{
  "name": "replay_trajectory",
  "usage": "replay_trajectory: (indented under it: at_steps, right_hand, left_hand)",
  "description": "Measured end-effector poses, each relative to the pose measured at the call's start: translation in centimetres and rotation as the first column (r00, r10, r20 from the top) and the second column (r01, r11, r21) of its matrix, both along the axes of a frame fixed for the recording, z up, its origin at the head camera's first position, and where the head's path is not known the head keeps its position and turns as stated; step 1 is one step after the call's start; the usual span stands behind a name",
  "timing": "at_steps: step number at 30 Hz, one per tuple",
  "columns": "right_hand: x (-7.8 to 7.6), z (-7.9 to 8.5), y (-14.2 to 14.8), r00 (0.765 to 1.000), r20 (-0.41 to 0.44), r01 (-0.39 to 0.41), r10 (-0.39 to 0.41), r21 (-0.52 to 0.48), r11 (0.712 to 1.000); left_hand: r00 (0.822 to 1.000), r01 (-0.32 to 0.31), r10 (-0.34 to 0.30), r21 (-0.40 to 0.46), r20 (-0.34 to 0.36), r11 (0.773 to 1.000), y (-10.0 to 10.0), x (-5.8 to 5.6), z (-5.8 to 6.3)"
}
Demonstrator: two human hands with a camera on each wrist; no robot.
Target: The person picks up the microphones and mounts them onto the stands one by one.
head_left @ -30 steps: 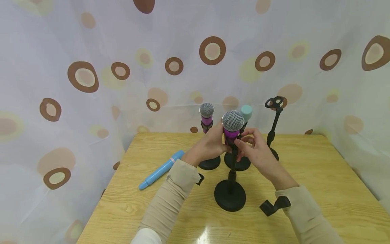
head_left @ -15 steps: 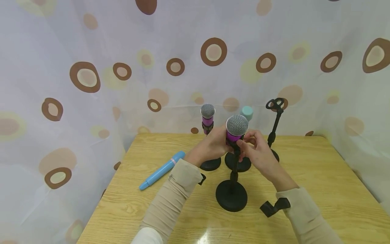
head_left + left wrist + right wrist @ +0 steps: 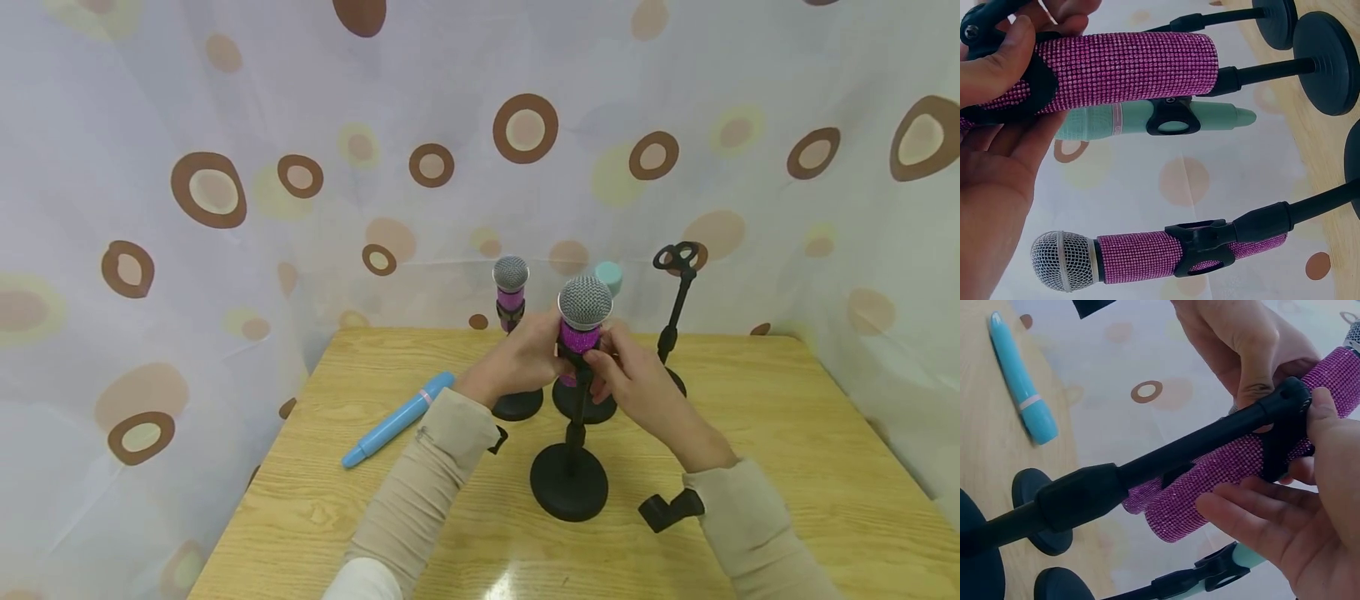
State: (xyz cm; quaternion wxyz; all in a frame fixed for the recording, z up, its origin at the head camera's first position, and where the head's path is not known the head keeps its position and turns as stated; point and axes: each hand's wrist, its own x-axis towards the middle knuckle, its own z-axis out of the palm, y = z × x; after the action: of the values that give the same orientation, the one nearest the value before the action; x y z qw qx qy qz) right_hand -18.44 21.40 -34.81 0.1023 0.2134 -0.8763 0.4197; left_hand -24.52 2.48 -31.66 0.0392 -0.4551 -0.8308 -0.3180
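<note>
In the head view a purple, rhinestone-covered microphone (image 3: 581,337) with a silver mesh head stands in the clip of a black desk stand (image 3: 570,482). My left hand (image 3: 525,357) grips the microphone and clip from the left, its thumb on the black clip (image 3: 1044,78) in the left wrist view. From the other side, my right hand (image 3: 641,375) holds the same microphone, thumb by the clip's edge and fingers along the glittery body (image 3: 1210,481). The body's lower end sticks out below the clip. In the head view, the hands hide part of the clip.
Behind stand a second purple microphone (image 3: 511,296) on a stand and a mint-green microphone (image 3: 1141,117) on another. A stand with a bare clip (image 3: 677,257) is at the right. A light-blue microphone-shaped stick (image 3: 397,419) lies left on the wooden table (image 3: 300,517).
The microphone head has shifted slightly right, then up a little, showing more purple below it. My right-hand fingers have closed in further around the body. The stand's base has hardly moved.
</note>
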Motion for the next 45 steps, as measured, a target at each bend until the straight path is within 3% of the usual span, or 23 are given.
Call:
replay_trajectory:
  at_steps: [4, 12, 20, 26, 34, 45]
  right_hand:
    - [0.1, -0.4, -0.1, 0.999, 0.014, 0.029, -0.029, -0.041, 0.999]
    - [0.6, -1.2, -0.4, 0.993, 0.093, 0.086, -0.079, -0.068, 0.994]
    - [1.8, -3.6, -0.5, 0.985, 0.17, 0.043, -0.022, -0.118, 0.992]
    - [2.7, -4.4, -0.8, 0.987, 0.152, 0.071, -0.051, -0.134, 0.988]
    - [3.0, -5.3, -1.2, 0.984, 0.127, 0.137, -0.125, -0.093, 0.986]
    - [4.5, -9.0, -0.6, 0.948, 0.278, 0.186, -0.153, -0.097, 0.978]
  left_hand:
    - [1.0, 0.003, -0.003, 0.009, 0.0, 1.0, 0.1, -0.1, 0.0]
    - [0.995, 0.018, -0.022, 0.041, 0.093, 0.999, 0.1, -0.1, -0.5]
    - [0.999, 0.024, -0.026, 0.104, 0.018, 0.994, 0.2, -0.1, -1.4]
    - [0.999, 0.029, -0.027, 0.092, -0.02, 0.995, 0.3, -0.1, -1.5]
    - [0.999, 0.049, -0.051, 0.095, 0.017, 0.994, 0.2, -0.1, -1.6]
    - [1.0, 0.022, -0.023, 0.106, 0.004, 0.994, 0.2, -0.2, -1.8]
